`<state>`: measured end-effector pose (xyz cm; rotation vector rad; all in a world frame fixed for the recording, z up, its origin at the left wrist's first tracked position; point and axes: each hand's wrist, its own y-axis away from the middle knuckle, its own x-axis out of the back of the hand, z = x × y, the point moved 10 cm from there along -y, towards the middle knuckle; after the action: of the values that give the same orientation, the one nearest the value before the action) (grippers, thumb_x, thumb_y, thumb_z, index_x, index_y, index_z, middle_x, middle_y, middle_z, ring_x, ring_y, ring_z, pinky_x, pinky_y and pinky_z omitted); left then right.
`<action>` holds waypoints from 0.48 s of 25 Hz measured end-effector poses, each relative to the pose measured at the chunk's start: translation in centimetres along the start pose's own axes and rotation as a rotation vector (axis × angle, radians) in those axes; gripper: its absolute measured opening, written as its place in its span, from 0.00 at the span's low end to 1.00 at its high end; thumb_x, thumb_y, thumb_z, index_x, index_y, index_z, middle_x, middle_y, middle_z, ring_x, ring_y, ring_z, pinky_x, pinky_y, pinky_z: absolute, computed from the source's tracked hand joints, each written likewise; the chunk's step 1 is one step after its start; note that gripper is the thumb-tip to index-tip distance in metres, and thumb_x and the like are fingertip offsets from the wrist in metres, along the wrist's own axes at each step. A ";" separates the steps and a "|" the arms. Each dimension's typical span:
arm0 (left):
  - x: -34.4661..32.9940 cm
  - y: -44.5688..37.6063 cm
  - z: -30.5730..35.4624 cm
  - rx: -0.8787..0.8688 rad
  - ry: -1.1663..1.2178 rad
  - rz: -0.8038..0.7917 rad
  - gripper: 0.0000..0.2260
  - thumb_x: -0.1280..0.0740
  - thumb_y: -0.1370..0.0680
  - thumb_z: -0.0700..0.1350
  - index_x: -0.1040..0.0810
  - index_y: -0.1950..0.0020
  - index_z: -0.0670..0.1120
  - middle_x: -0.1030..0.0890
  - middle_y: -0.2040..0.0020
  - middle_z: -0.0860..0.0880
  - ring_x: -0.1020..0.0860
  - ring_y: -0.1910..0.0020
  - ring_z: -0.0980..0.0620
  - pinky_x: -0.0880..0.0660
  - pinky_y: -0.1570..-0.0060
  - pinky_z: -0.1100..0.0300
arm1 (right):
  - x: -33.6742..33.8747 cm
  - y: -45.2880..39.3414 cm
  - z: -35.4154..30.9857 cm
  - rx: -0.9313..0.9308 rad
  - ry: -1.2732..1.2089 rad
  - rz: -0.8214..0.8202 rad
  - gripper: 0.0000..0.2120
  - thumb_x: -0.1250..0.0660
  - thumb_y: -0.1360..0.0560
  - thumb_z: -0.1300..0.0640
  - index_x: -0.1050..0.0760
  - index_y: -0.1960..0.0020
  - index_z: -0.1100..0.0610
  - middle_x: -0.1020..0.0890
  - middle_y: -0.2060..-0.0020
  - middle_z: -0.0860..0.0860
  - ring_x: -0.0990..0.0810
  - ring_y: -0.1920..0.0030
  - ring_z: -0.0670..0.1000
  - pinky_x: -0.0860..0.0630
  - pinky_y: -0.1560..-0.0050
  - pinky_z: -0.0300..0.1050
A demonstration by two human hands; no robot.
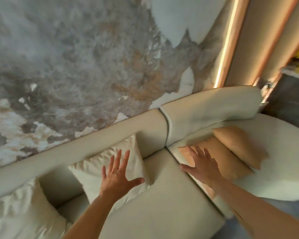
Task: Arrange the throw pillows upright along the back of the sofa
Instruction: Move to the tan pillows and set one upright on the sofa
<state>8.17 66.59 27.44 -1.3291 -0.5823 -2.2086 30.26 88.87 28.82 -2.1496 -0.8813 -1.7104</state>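
Both hands spread over the sofa cushions

The left hand (pixel 117 175) has fingers splayed wide, holding nothing, over a white pillow (pixel 100 163) leaning upright on the sofa back (pixel 76 149). The right hand (pixel 201 165), equally wide, covers a tan pillow (pixel 221 154); another tan pillow (pixel 238 144) lies beyond its fingertips.

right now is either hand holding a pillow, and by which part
Nothing is held. The left hand is spread open over the white pillow, the right hand open over the tan pillow.
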 end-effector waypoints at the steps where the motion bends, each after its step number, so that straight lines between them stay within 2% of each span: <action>1: 0.1 -0.2 2.5 -0.032 -0.005 -0.006 0.50 0.42 0.39 0.79 0.71 0.29 0.67 0.67 0.22 0.58 0.66 0.23 0.52 0.59 0.25 0.40 | 2.2 1.0 2.5 -0.039 -0.012 0.018 0.44 0.45 0.33 0.24 0.56 0.23 0.38 0.52 0.21 0.47 0.54 0.22 0.59 0.46 0.26 0.62; 2: 0.3 -0.5 5.1 -0.062 -0.013 -0.013 0.50 0.41 0.38 0.79 0.71 0.29 0.67 0.66 0.22 0.57 0.65 0.23 0.52 0.59 0.25 0.40 | 4.5 1.9 4.9 -0.070 -0.032 0.049 0.48 0.48 0.37 0.21 0.56 0.23 0.39 0.52 0.21 0.47 0.54 0.22 0.59 0.47 0.26 0.61; 4: 0.1 -1.6 10.9 -0.138 -0.037 -0.028 0.52 0.46 0.42 0.81 0.70 0.27 0.66 0.65 0.22 0.57 0.64 0.22 0.51 0.59 0.25 0.41 | 8.5 3.6 10.5 -0.134 -0.053 0.130 0.53 0.52 0.42 0.18 0.56 0.22 0.41 0.52 0.21 0.49 0.53 0.22 0.59 0.47 0.26 0.58; 6: -0.6 -3.1 17.8 -0.233 -0.068 -0.034 0.54 0.50 0.45 0.83 0.67 0.25 0.65 0.64 0.22 0.57 0.62 0.22 0.50 0.58 0.25 0.41 | 12.4 5.2 17.0 -0.205 -0.028 0.198 0.49 0.48 0.36 0.21 0.57 0.22 0.41 0.52 0.21 0.49 0.52 0.22 0.59 0.43 0.27 0.59; 9: -2.9 -4.5 27.4 -0.311 -0.081 -0.053 0.51 0.41 0.37 0.78 0.66 0.25 0.65 0.64 0.21 0.56 0.63 0.22 0.50 0.58 0.25 0.40 | 16.4 7.4 26.4 -0.302 0.036 0.215 0.43 0.45 0.30 0.27 0.59 0.23 0.40 0.54 0.21 0.48 0.54 0.22 0.59 0.44 0.28 0.64; 12: -6.3 -5.6 35.9 -0.339 -0.097 -0.071 0.50 0.41 0.37 0.78 0.65 0.24 0.64 0.64 0.21 0.56 0.63 0.22 0.50 0.59 0.25 0.40 | 19.4 9.9 35.8 -0.360 0.058 0.220 0.41 0.46 0.29 0.27 0.61 0.24 0.37 0.58 0.21 0.46 0.58 0.22 0.58 0.49 0.26 0.65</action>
<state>31.83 93.23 36.80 -1.6134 -0.3002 -2.3879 66.97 106.38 38.97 -2.2959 -0.3223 -1.9191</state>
